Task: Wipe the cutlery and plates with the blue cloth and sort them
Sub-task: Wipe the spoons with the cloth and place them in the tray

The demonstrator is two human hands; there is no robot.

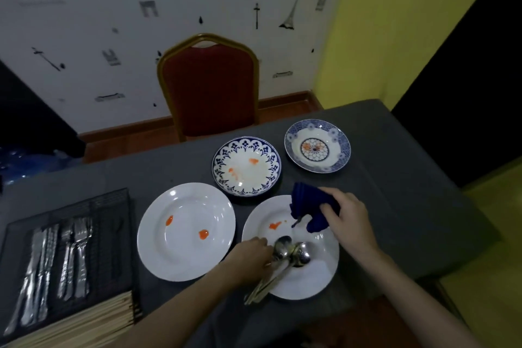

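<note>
My right hand (348,219) grips the bunched blue cloth (308,206) above the far edge of a white plate (319,280) that carries a red smear. Several spoons (291,253) lie on that plate, handles pointing toward me. My left hand (251,256) has its fingers curled round the spoon handles. A second white plate (186,232) with two red spots sits to the left. Beyond them stand a blue-rimmed plate (246,165) with red smears and a blue patterned plate (317,145).
A black cutlery tray (113,206) at the near left holds knives, forks and a bundle of chopsticks (93,319). The grey tablecloth (409,206) ends at the right edge. A red chair (210,87) stands behind the table.
</note>
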